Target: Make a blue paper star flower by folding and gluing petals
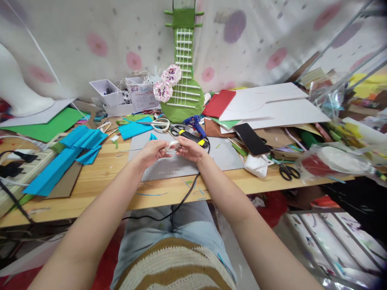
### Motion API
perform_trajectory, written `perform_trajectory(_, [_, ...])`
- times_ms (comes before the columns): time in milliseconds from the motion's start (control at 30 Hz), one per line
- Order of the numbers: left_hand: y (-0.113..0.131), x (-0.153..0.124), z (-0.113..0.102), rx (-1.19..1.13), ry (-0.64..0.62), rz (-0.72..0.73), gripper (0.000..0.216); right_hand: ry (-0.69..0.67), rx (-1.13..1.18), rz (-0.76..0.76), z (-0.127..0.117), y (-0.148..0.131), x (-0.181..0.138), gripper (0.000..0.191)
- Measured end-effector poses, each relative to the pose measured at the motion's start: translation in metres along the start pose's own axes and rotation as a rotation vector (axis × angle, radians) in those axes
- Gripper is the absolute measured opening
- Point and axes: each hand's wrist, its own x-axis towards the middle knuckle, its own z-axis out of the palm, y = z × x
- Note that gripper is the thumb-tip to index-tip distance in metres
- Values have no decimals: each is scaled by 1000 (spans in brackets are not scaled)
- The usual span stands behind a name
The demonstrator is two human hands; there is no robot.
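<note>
At the back of the table point(99, 179), a small white box point(116, 96) is holding dark bits too small to make out, and beside it a white box with handwriting point(143, 98) is standing near a green guitar-shaped craft piece point(183, 94). To the right, a clear plastic bag point(338, 161) is wrapping something red and white. Strips of blue paper point(65, 163) are lying on the left, while a phone point(252, 139) and black scissors point(289, 172) are lying on the right. Just beyond the hands, a blue glue gun point(196, 124), a black-and-yellow cutter point(196, 139) and white-handled scissors point(161, 125) are crowding the far side of the grey mat point(225, 159), and a black cord point(188, 194) is passing under the right forearm and over the table edge. Above the mat, a small whitish roll point(172, 145), seemingly tape, is sitting between the fingertips: the left hand point(153, 153) is pinching its left side, and the right hand point(190, 149) is gripping its right side, fingers closing narrowly around it.
</note>
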Motion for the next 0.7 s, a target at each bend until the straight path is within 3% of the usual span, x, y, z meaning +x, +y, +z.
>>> perform_trajectory(333, [0, -3, 2, -50, 30, -62, 8, -12, -28, 11, 4, 1, 0, 28])
perform_trajectory(700, [-3, 1, -1, -31, -7, 5, 8, 18, -47, 3, 4, 0, 0, 27])
